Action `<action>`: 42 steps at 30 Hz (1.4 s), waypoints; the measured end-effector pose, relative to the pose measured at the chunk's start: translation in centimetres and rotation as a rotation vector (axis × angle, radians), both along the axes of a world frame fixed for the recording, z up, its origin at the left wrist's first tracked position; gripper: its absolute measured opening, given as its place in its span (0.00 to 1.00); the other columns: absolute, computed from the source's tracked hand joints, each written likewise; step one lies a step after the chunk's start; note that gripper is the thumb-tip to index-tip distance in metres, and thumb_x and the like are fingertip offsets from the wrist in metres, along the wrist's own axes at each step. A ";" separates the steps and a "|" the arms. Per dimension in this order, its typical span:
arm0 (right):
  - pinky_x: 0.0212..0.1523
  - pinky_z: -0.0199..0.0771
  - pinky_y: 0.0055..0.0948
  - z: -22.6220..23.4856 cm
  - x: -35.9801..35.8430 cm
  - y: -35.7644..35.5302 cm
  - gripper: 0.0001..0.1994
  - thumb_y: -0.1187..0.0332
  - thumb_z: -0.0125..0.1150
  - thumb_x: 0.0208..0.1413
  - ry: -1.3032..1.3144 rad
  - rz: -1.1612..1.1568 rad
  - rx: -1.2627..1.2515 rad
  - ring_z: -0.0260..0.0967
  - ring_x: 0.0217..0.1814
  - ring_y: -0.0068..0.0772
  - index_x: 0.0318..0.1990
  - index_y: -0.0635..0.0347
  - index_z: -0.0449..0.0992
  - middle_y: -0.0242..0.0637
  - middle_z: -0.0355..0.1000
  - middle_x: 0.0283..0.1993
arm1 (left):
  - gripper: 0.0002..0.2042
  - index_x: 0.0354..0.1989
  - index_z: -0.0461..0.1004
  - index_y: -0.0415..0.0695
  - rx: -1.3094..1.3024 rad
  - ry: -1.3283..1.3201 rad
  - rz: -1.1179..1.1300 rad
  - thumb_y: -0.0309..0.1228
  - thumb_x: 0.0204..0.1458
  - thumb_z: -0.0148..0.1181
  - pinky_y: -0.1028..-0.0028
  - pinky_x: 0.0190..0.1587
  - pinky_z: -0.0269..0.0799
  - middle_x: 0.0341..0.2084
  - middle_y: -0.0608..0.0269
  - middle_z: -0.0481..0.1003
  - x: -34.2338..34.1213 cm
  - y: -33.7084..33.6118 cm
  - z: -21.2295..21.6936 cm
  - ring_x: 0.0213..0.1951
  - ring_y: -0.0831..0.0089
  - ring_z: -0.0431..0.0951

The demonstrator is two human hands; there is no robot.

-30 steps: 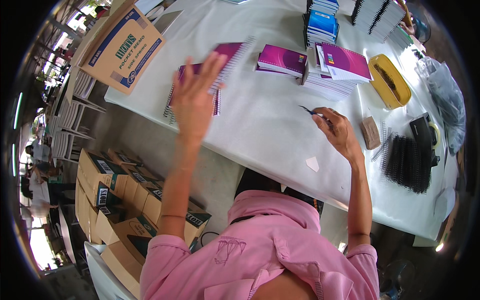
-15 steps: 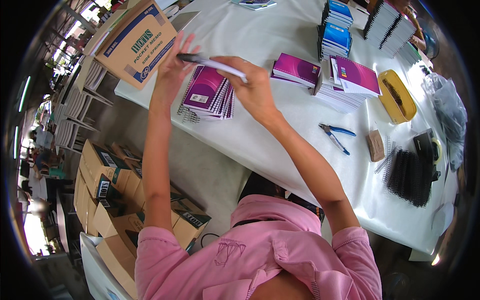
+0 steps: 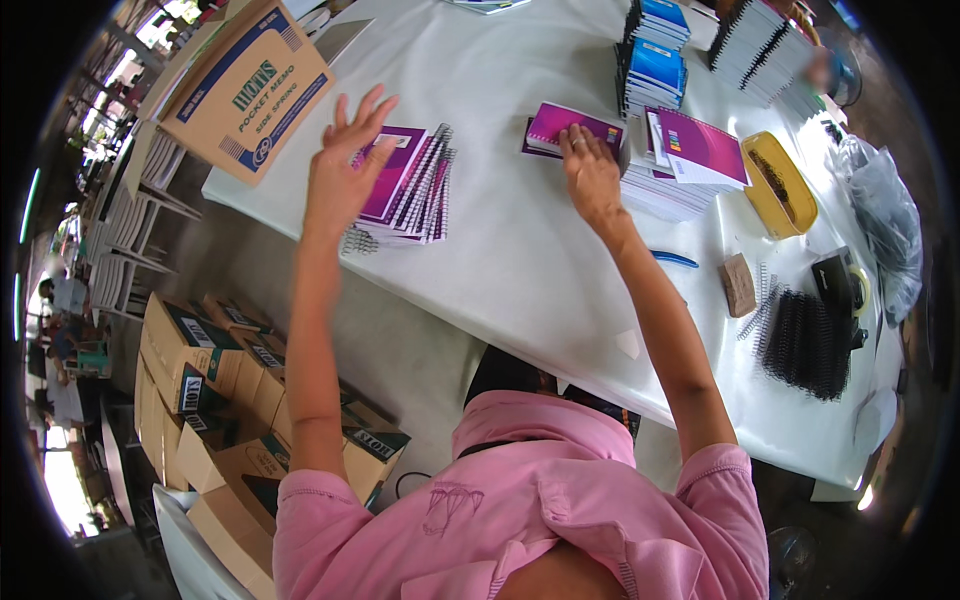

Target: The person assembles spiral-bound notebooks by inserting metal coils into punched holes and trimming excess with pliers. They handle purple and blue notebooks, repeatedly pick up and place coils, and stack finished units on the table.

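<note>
My left hand (image 3: pixel 348 165) is raised with fingers spread, holding nothing, over the left edge of a stack of purple spiral notebooks (image 3: pixel 437 190). The stack's top cover lies face up with a pale label at its far end. Farther right, my right hand (image 3: pixel 592 172) lies with its fingers outstretched on the top of a low pile of purple notebooks (image 3: pixel 545 125). Its fingers touch the cover and hide part of it. Beside that pile stands a taller stack of purple-covered notebooks (image 3: pixel 700 150).
Blue notebooks (image 3: pixel 655 70) stand in stacks behind. To the right are a yellow tray (image 3: pixel 810 215), a brown block (image 3: pixel 738 285), black wire coils (image 3: pixel 805 345) and pliers (image 3: pixel 675 259) partly under my right forearm. A carton (image 3: pixel 250 90) sits at the table's left end; more cartons (image 3: pixel 215 360) lie below.
The notebook my right hand held edge-on has left both hands. That hand moved right onto the low pile; my left hand stays near the left stack, whose top label is now at the far end.
</note>
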State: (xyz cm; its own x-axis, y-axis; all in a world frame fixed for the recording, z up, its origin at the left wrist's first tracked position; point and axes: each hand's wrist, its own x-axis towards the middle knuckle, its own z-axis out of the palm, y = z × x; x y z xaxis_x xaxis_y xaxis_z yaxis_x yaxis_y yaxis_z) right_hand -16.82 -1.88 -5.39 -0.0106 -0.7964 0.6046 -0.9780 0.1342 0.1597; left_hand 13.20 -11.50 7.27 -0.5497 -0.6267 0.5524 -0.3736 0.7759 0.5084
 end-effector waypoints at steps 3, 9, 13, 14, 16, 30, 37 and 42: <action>0.62 0.65 0.39 0.2 0.3 1.2 0.23 0.79 0.54 0.47 0.000 0.054 0.049 0.67 0.61 0.48 0.55 0.71 0.69 0.53 0.69 0.57 | 0.22 0.59 0.70 0.51 0.151 0.165 -0.226 0.27 0.54 0.61 0.59 0.69 0.44 0.62 0.64 0.66 -3.2 4.1 -1.6 0.71 0.56 0.49; 0.43 0.78 0.35 4.9 2.0 2.2 0.20 0.80 0.57 0.44 -0.295 0.042 0.025 0.71 0.55 0.41 0.48 0.69 0.71 0.46 0.73 0.49 | 0.37 0.67 0.56 0.46 0.240 0.022 -0.201 0.24 0.48 0.65 0.64 0.68 0.51 0.67 0.55 0.56 -9.1 10.2 -7.3 0.70 0.55 0.49; 0.51 0.73 0.41 1.6 0.1 -0.5 0.24 0.74 0.62 0.43 -0.001 0.059 0.033 0.70 0.56 0.47 0.52 0.68 0.71 0.51 0.71 0.53 | 0.40 0.70 0.51 0.46 0.261 -0.052 -0.263 0.26 0.47 0.66 0.60 0.68 0.50 0.69 0.54 0.52 -12.1 11.8 -9.7 0.71 0.51 0.46; 0.53 0.72 0.42 1.3 0.3 -0.8 0.24 0.74 0.63 0.43 0.038 0.037 0.083 0.70 0.56 0.48 0.52 0.69 0.71 0.52 0.71 0.54 | 0.41 0.70 0.50 0.46 0.275 -0.072 -0.253 0.26 0.47 0.66 0.59 0.68 0.50 0.69 0.54 0.51 -12.3 12.3 -9.9 0.71 0.51 0.46; 0.49 0.75 0.42 1.0 0.1 -0.9 0.25 0.74 0.64 0.41 0.063 0.032 0.137 0.71 0.55 0.48 0.51 0.69 0.72 0.54 0.71 0.54 | 0.41 0.70 0.49 0.46 0.299 -0.083 -0.236 0.27 0.48 0.66 0.55 0.68 0.49 0.69 0.53 0.52 -12.4 12.8 -10.3 0.70 0.50 0.45; 0.39 0.76 0.44 5.2 -2.1 -1.2 0.10 0.73 0.66 0.37 -0.384 0.220 0.183 0.75 0.37 0.50 0.32 0.57 0.81 0.43 0.77 0.32 | 0.40 0.69 0.49 0.45 0.388 -0.018 -0.249 0.25 0.48 0.65 0.49 0.66 0.51 0.68 0.49 0.52 -13.3 12.1 -12.8 0.70 0.48 0.45; 0.42 0.75 0.44 6.4 -2.6 -2.3 0.10 0.73 0.64 0.40 -0.475 0.223 0.271 0.75 0.40 0.49 0.33 0.54 0.81 0.40 0.78 0.35 | 0.40 0.69 0.50 0.45 0.392 -0.012 -0.258 0.24 0.47 0.66 0.57 0.66 0.55 0.67 0.49 0.54 -13.1 11.6 -12.9 0.69 0.46 0.46; 0.40 0.74 0.44 7.8 -2.3 -2.8 0.07 0.71 0.62 0.46 -0.460 0.128 0.157 0.74 0.37 0.55 0.31 0.63 0.80 0.52 0.76 0.33 | 0.42 0.69 0.47 0.37 0.404 0.093 -0.207 0.24 0.47 0.66 0.58 0.68 0.51 0.68 0.45 0.50 -14.8 11.9 -11.0 0.70 0.46 0.45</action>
State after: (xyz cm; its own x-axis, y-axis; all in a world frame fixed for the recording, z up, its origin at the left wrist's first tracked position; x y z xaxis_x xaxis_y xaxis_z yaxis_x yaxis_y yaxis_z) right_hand -19.15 -4.66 2.41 -0.1442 -0.8897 0.4331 -0.9590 0.0177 -0.2828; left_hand -1.60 0.41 -3.78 -0.6460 -0.6837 0.3395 -0.1700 0.5624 0.8092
